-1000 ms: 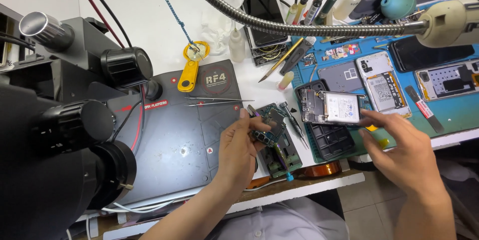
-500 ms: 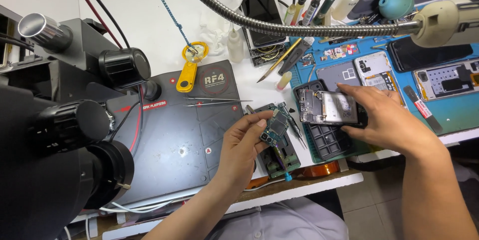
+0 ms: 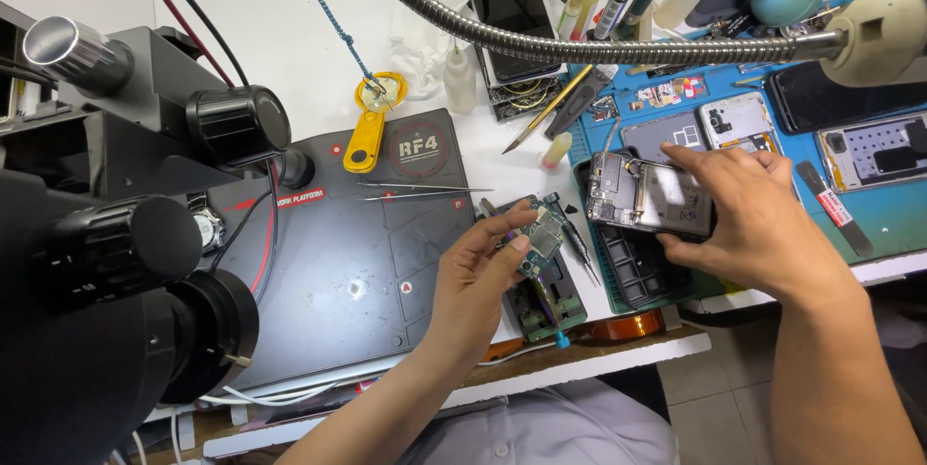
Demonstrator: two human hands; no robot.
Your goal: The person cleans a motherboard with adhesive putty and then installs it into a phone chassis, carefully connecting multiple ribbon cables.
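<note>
A small green circuit board point(image 3: 541, 236) is pinched between the fingertips of the left hand point(image 3: 480, 277), just above a board holder point(image 3: 547, 299) at the right edge of a dark grey work mat point(image 3: 367, 262). An opened phone point(image 3: 645, 197), its inner parts exposed, is gripped from the right by the right hand point(image 3: 753, 224) and held over a black tray point(image 3: 649, 267) on the blue mat point(image 3: 869, 204). Two tweezers point(image 3: 420, 191) are laid on the grey mat beside a yellow-handled tool point(image 3: 365, 132). A black microscope point(image 3: 106, 233) is seen at the left, and a flexible metal arm point(image 3: 579, 40) is stretched across the top.
</note>
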